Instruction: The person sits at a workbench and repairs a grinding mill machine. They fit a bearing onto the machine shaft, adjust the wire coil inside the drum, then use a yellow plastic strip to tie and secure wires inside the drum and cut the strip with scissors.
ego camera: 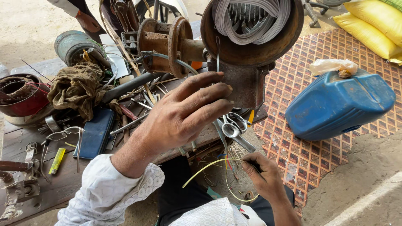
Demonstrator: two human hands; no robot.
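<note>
My left hand (pixel 184 111) reaches forward with fingers spread, its fingertips touching the base of a rusty motor housing (pixel 251 50) that holds grey wire coils (pixel 251 21). My right hand (pixel 261 175) is lower, near my lap, pinched on a thin yellow wire (pixel 205 167) that loops down in front of my knees. A pair of scissors (pixel 232 125) lies on the bench edge between the two hands.
A wooden bench (pixel 67 175) carries a dark blue case (pixel 95 134), a brown rag (pixel 77 88), a red bowl (pixel 23 98), a rusty pulley (pixel 165 42) and scattered tools. A blue jerrycan (pixel 339 104) lies on a patterned mat (pixel 293 125); yellow sacks (pixel 372 25) behind. Another person's hand (pixel 88 21) is at the top left.
</note>
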